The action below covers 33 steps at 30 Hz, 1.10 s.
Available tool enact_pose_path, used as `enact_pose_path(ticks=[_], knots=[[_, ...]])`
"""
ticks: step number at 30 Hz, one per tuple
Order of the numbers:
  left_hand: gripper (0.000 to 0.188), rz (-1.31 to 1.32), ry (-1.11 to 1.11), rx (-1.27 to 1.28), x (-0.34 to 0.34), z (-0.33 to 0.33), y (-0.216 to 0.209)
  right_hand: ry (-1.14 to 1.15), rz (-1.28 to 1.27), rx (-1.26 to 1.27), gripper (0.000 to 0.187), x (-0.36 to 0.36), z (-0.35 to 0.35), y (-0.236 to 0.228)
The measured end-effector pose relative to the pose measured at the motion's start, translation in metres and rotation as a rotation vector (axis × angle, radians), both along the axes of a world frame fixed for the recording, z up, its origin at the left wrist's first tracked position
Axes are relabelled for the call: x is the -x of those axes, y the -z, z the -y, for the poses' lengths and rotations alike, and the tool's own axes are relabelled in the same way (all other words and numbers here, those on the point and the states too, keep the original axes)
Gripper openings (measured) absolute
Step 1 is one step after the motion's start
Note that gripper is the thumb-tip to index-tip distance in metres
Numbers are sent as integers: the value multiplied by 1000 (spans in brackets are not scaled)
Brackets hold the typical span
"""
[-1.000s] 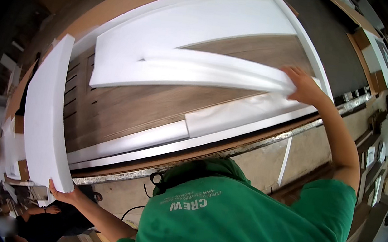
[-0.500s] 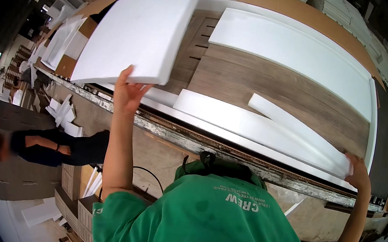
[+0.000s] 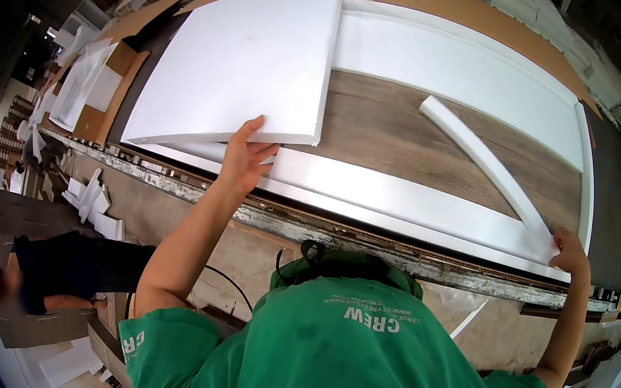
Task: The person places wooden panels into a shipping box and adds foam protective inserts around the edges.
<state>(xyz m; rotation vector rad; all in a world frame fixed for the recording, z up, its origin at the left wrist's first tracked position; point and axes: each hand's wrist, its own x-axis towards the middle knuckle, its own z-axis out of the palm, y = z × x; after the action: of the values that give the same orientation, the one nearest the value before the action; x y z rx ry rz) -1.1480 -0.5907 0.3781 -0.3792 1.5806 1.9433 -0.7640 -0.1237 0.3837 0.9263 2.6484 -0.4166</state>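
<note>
The left hand (image 3: 247, 158) grips the near edge of a big white foam slab (image 3: 245, 60), thumb on top and fingers under, so the slab hangs tilted with its far end up over the wooden panel (image 3: 401, 139). Holding it at the edge likely keeps the light sheet steady while it is lowered flat. The right hand (image 3: 569, 253) rests on the near tip of a narrow foam strip (image 3: 486, 162), fingers curled over it; whether it pinches or only presses the strip I cannot tell. The strip lies slantwise across the panel, seemingly pinned there so it does not slide. White foam borders (image 3: 463, 62) frame the panel on the table (image 3: 366, 240), probably as padding round its edges. Left of the table, loose foam offcuts (image 3: 95, 204) lie on the floor, and another person (image 3: 60, 273) bends low nearby.
</note>
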Motion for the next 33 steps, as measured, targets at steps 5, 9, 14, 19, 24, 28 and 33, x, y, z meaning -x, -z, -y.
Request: enact_pose_path(ticks=[5, 9, 14, 19, 24, 28, 33], knots=[[51, -3, 17, 0, -2, -3, -4, 3, 56, -59, 38, 10, 7, -6], [39, -136, -227, -345, 3, 18, -12, 59, -311, 140, 38, 9, 17, -3], [32, -239, -424, -541, 24, 84, -54, 26, -542, 144, 49, 78, 104, -34], [35, -403, -317, -398, 61, 144, -54, -86, -734, 627, 64, 160, 207, -39], [46, -465, -254, -251, 122, 190, -36, -39, -782, 550, 58, 254, 319, -32], [46, -555, -131, -153, 145, 197, -48, -141, -803, 441, 69, 304, 390, -24], [48, -477, -79, -167, 169, 219, -33, -110, -441, 239, 60, 323, 436, -22]])
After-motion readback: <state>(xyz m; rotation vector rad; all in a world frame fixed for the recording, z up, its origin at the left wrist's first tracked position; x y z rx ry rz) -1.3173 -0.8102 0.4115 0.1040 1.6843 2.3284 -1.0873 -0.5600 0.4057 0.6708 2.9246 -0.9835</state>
